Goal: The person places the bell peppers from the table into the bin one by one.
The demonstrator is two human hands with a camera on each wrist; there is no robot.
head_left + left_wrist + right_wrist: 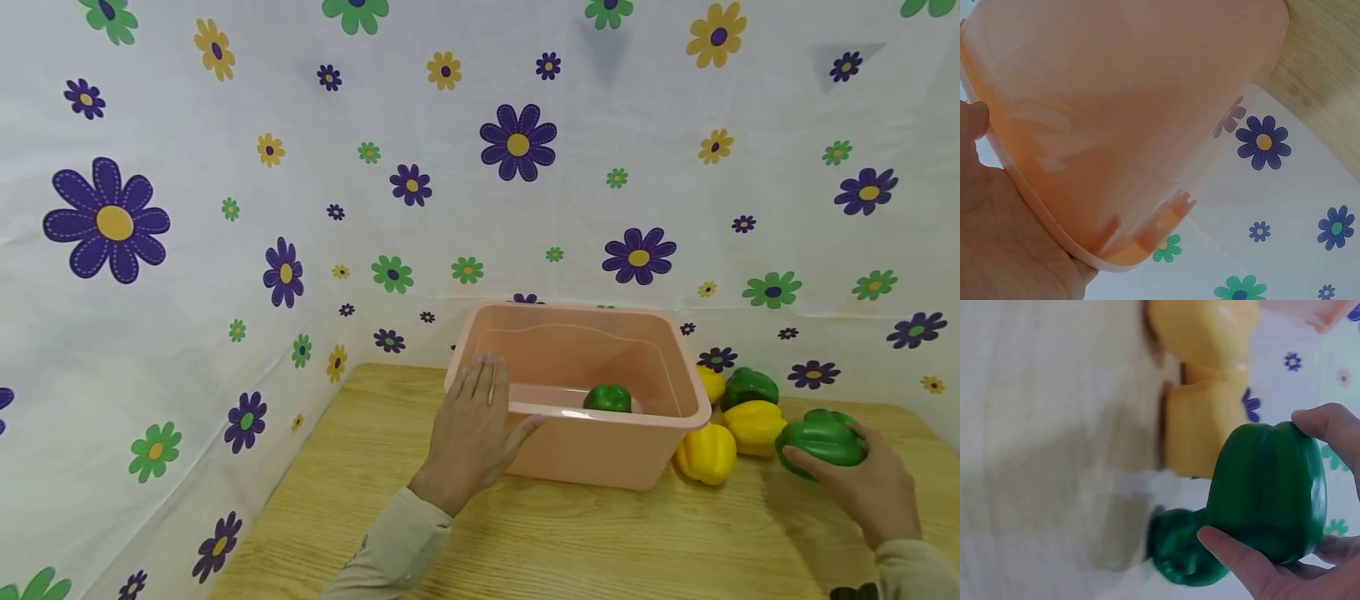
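Observation:
A pink plastic bin [592,446] stands on the table, with one green bell pepper [607,398] inside. My left hand [472,421] rests over the bin's front left corner, its fingers straight across the rim; the left wrist view has the palm against the rim [1041,215]. To the right of the bin, my right hand [873,483] grips another green bell pepper [821,437] between thumb and fingers. In the right wrist view this held pepper [1269,494] partly covers a green pepper [1188,550] behind it.
Yellow bell peppers [705,454] [753,427] and a green one [752,387] lie against the bin's right side; a further yellow pepper [710,383] is partly hidden behind the rim. A flower-printed sheet [450,225] hangs behind and left of the wooden table [570,533].

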